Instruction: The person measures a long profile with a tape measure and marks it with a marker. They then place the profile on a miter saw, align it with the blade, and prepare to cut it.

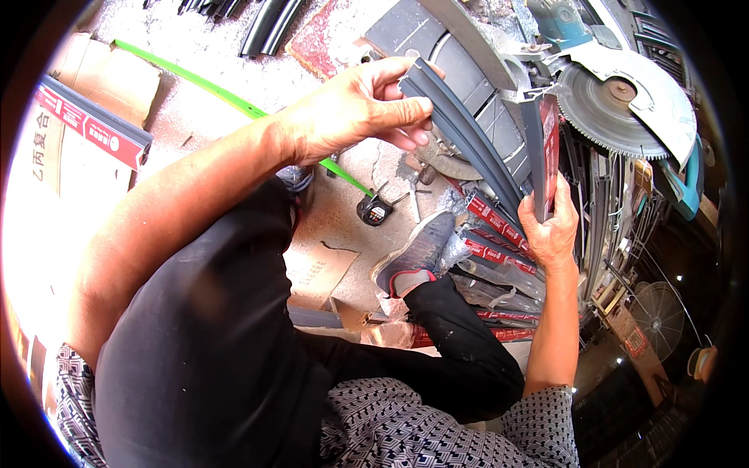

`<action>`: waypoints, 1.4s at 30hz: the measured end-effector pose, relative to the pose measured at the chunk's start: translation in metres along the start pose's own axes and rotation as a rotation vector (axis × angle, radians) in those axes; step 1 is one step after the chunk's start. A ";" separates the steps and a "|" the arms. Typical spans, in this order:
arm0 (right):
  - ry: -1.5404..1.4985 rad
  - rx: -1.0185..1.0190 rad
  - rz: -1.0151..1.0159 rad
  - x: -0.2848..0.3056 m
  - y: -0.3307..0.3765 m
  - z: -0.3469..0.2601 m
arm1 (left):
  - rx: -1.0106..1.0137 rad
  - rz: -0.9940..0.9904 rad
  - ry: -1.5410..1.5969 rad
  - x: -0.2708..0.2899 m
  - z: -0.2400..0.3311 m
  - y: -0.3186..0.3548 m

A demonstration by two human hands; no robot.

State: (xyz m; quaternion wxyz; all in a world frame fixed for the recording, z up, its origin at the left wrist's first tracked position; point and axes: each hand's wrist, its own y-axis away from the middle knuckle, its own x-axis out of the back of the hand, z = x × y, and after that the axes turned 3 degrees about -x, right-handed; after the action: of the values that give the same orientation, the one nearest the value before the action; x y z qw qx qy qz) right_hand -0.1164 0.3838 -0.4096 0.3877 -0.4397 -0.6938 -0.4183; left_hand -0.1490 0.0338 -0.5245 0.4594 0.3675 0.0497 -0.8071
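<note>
My left hand (374, 105) pinches the upper end of a long dark-grey grooved profile strip (462, 129) between thumb and fingers. The strip slants down to the right, its lower end close to my right hand (552, 228). My right hand is closed around the lower end of a second grey profile (535, 152), which stands nearly upright with red film on one side. Whether the right hand also grips the first strip, I cannot tell. Just beyond both profiles is the grey slotted base (468, 74) of a mitre saw, with its round toothed blade (605, 101) at the right.
A black tape measure (374, 209) lies on the floor, its green tape (195, 80) stretched toward the upper left. Red-filmed profiles (499, 253) lie beside my shoe (417, 246). Another profile (94, 121) rests on cardboard at the left. A fan (657, 316) stands at the lower right.
</note>
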 end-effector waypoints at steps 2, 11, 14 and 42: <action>0.047 0.088 0.047 0.001 -0.001 0.002 | 0.011 0.013 -0.007 -0.002 0.005 0.001; -0.051 0.279 0.015 0.004 -0.010 -0.025 | -0.021 0.003 -0.024 0.002 -0.002 -0.003; -0.150 0.109 -0.134 0.005 -0.013 -0.011 | -0.046 -0.011 -0.030 0.000 0.001 -0.001; -0.121 -0.060 -0.256 0.017 -0.028 -0.009 | -0.097 -0.029 -0.084 -0.011 0.012 0.000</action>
State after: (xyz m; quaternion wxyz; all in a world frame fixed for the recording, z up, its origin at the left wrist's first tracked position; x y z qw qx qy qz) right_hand -0.1461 0.3731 -0.3979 0.2754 -0.3834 -0.7535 -0.4575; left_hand -0.1523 0.0368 -0.5092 0.4665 0.3101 0.0748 -0.8250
